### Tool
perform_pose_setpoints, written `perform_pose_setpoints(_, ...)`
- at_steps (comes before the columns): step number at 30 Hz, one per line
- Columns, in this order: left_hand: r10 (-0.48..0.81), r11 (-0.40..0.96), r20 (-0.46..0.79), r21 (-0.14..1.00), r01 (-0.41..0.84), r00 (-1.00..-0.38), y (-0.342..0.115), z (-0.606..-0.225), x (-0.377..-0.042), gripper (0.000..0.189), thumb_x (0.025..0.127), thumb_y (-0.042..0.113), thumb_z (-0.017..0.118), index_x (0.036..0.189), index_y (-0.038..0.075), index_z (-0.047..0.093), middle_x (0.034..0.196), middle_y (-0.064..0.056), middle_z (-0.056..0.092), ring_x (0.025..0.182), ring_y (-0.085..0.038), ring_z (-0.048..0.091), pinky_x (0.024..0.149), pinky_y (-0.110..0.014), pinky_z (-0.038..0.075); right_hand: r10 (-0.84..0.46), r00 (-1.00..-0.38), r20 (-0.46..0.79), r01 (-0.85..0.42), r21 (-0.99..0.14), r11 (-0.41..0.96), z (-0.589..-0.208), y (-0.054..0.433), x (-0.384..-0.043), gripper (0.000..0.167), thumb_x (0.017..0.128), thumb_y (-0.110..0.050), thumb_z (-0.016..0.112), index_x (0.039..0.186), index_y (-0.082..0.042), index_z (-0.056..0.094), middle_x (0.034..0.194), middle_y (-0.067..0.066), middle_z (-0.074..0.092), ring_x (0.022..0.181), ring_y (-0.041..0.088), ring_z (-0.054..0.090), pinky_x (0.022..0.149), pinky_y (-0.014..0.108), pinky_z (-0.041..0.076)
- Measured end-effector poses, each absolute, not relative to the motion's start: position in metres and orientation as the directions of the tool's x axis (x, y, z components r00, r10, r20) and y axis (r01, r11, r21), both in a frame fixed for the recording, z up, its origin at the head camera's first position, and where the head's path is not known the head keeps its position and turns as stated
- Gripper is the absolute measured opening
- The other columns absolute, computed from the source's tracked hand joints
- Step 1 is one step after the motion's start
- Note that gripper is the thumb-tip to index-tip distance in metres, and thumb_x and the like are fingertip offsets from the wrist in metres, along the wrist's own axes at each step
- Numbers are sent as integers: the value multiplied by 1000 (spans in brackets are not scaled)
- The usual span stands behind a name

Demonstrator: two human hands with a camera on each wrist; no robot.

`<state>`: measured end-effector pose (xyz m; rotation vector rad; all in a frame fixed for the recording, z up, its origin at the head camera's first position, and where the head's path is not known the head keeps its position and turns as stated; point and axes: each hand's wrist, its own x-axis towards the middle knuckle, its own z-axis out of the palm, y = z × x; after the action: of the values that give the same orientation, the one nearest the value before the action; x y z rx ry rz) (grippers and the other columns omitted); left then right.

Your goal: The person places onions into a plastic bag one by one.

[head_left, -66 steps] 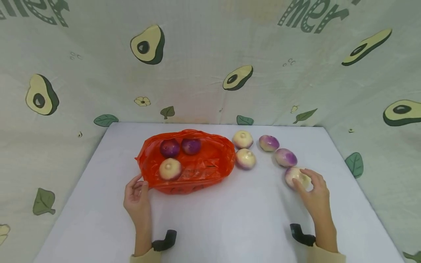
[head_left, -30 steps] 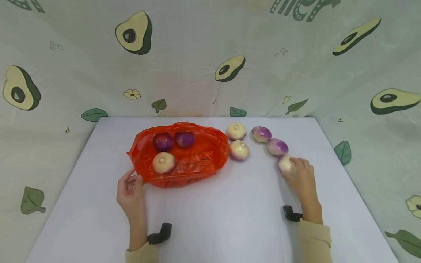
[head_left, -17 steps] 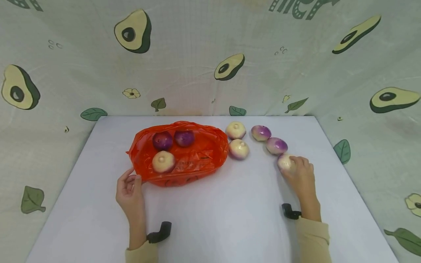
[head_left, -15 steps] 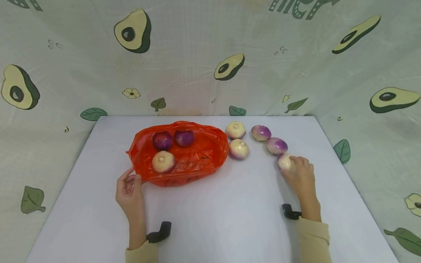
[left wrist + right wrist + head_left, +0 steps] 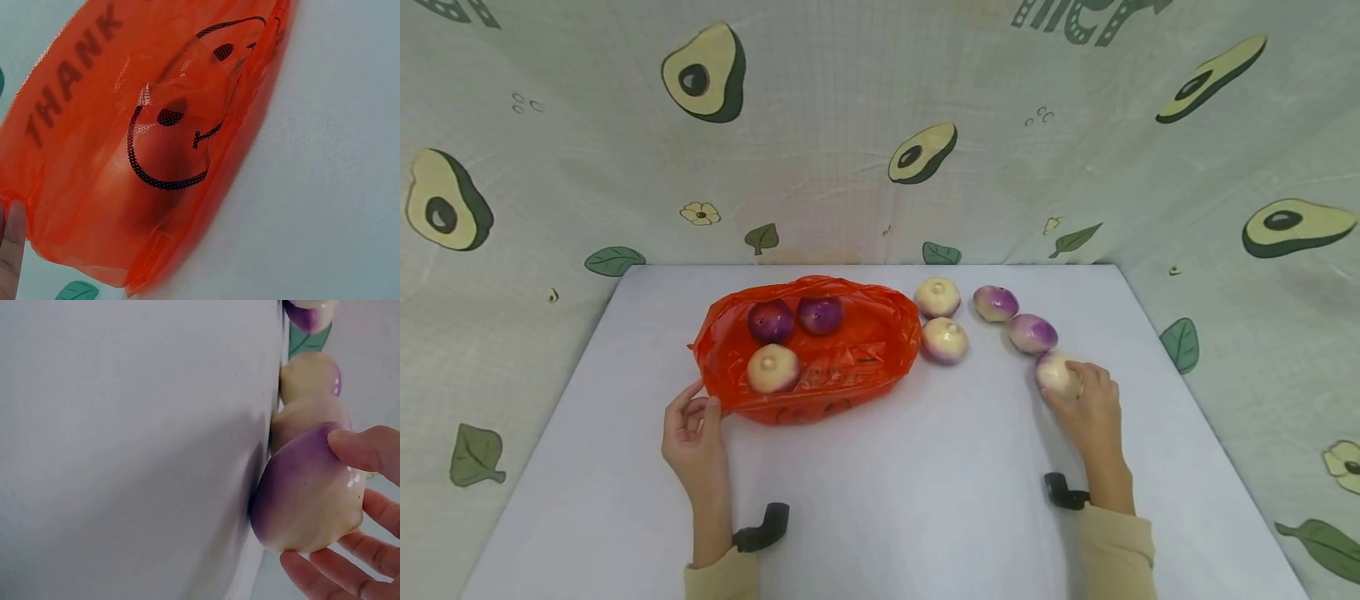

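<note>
A red plastic bag (image 5: 812, 411) sits with its mouth spread wide on the left half of the table; the left wrist view shows print on its side. Two purple turnips (image 5: 771, 321) and one whitish turnip (image 5: 773, 369) lie inside. My left hand (image 5: 694, 433) pinches the rim at the bag's near left corner between thumb and finger. On the right, my right hand (image 5: 1092, 408) grips a white-and-purple turnip (image 5: 1057, 374), thumb on one side and fingers on the other. In the right wrist view this turnip (image 5: 306, 494) appears at the table surface.
Two pale turnips (image 5: 945, 341) stand beside the bag's right edge. Farther right, two purple-and-white turnips (image 5: 1032, 333) form a slanting row with the gripped one. Behind the white table (image 5: 880, 517) hangs a cloth (image 5: 835, 192) printed with avocados.
The right hand's fingers have closed in on the turnip, and over the last half second both have shifted slightly right and nearer. The left hand keeps its place at the bag.
</note>
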<state>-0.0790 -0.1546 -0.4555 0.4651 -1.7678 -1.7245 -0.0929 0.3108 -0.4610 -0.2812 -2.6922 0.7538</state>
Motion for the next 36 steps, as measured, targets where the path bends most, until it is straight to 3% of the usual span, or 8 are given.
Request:
perform_pose_setpoints(6,-641,95,188,982,166,-745,-155,-454,-80,32,90,9,57,121,2,58,91,-1,58,79,-13,56,74,-10,51,269,-936,225,97,-570,816,-460,307,-86,54,78,-13,73,121,6,48,123,28,43,106,43,41,78,51,42)
perform_pose_setpoints(9,-646,105,181,983,149,-741,-156,-454,-79,32,90,10,57,121,4,58,91,0,58,80,-12,56,75,-9,51,242,-942,234,59,-593,803,-460,301,-84,54,78,-12,74,121,6,48,123,27,44,106,40,42,78,27,46)
perform_pose_setpoints(12,-646,93,174,984,150,-743,-157,-454,-79,32,90,11,58,121,4,58,91,-3,58,80,-13,56,75,-10,51,212,-942,261,0,-631,776,-458,292,-81,54,77,-9,74,121,6,49,123,25,45,106,37,44,72,1,38)
perform_pose_setpoints(14,-641,83,174,984,158,-747,-157,-454,-79,32,90,12,58,121,3,58,91,-4,58,80,-13,57,75,-11,52,186,-936,298,-62,-661,748,-455,284,-80,54,76,-6,74,121,8,49,123,25,45,107,37,46,72,-6,33)
perform_pose_setpoints(21,-635,80,174,984,159,-753,-157,-453,-79,32,90,13,59,121,3,58,93,-6,58,80,-14,57,74,-11,52,44,-872,487,-306,-614,728,-438,252,-84,57,70,4,76,120,9,51,121,23,50,108,33,50,80,0,42)
perform_pose_setpoints(28,-630,97,181,983,155,-755,-156,-453,-80,32,90,14,59,121,4,59,93,-6,58,79,-13,57,74,-11,52,-59,-836,546,-429,-582,691,-425,228,-91,58,68,5,77,120,9,52,125,24,50,112,34,51,84,14,48)
perform_pose_setpoints(36,-629,123,193,981,149,-753,-157,-456,-80,33,90,15,59,121,4,59,92,-5,58,79,-12,57,75,-10,51,-125,-815,565,-490,-560,668,-419,206,-100,57,68,2,79,119,7,54,124,23,51,114,32,50,89,6,42)
